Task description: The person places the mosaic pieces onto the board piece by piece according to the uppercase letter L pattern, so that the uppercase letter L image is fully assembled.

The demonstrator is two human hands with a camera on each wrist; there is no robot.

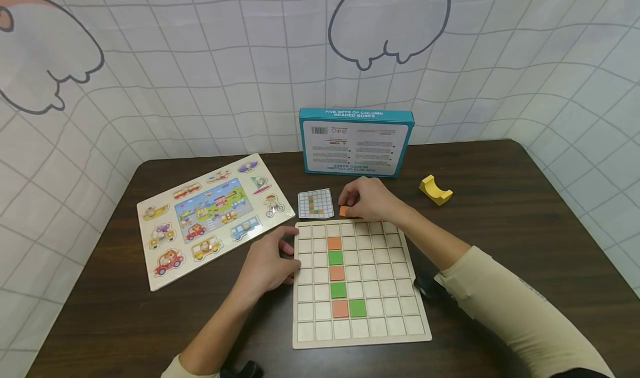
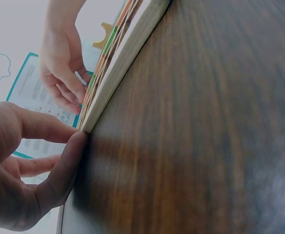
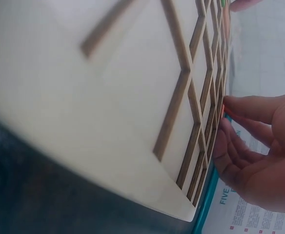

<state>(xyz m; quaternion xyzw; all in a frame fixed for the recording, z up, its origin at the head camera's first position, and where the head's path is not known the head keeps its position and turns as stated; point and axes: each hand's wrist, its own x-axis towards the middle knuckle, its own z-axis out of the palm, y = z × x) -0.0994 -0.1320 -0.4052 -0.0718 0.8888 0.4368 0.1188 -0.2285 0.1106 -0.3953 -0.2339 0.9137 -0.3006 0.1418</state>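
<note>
My right hand (image 1: 371,199) pinches an orange square tile (image 1: 344,210) just beyond the far edge of a pale wooden grid board (image 1: 385,317). Part of that tile is hidden by the fingers, and a sliver of orange shows between the fingertips in the right wrist view. On the board, orange and green tiles alternate down one column, with a green tile (image 1: 357,308) beside the lowest one. My left hand (image 1: 267,261) touches the board's left edge, its thumb and forefinger spread apart. A small pattern card (image 1: 316,213) lies behind the board, left of my right hand.
A vehicle picture puzzle (image 1: 200,254) lies to the left. Behind the board stands a teal-edged box (image 1: 356,149). A yellow curved block (image 1: 436,190) sits right of it on the dark wooden table (image 1: 500,211). A grid-patterned white curtain (image 1: 240,89) hangs behind.
</note>
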